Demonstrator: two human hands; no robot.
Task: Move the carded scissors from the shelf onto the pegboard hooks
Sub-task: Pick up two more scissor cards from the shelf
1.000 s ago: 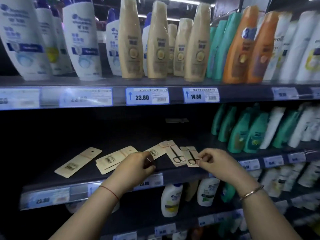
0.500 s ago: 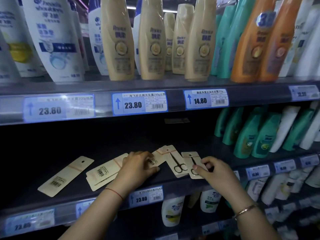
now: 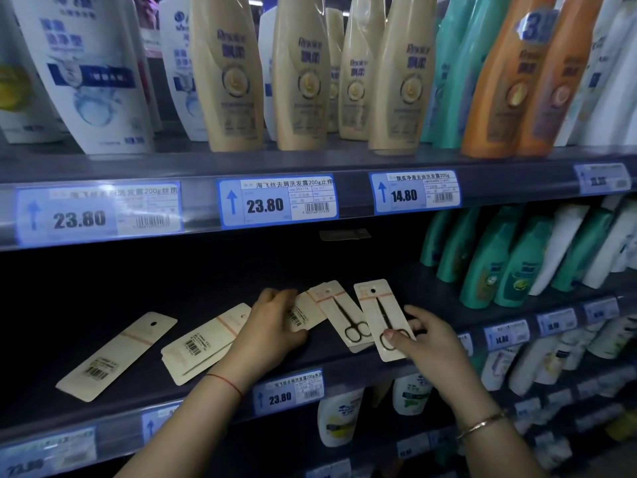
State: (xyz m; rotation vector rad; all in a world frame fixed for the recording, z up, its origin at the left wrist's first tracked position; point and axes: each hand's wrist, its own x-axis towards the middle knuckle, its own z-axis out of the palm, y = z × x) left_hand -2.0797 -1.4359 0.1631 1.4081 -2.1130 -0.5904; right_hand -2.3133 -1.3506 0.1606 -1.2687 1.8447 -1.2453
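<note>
Since a second ago both hands have slid along the shelf (image 3: 344, 365): the right hand (image 3: 431, 343) now pinches the rightmost carded scissors (image 3: 381, 315) at the front edge, ready to lift; the left hand (image 3: 272, 332) presses face-down cards (image 3: 206, 343), fingers curled. No pegboard shows.

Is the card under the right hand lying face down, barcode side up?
No, the card under the right hand lies face up, with its scissors showing on top.

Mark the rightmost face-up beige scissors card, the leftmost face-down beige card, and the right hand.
rightmost face-up beige scissors card (image 3: 375, 301): head view, upper card face
leftmost face-down beige card (image 3: 117, 353): head view, card middle
right hand (image 3: 434, 350): head view, back of hand
</note>
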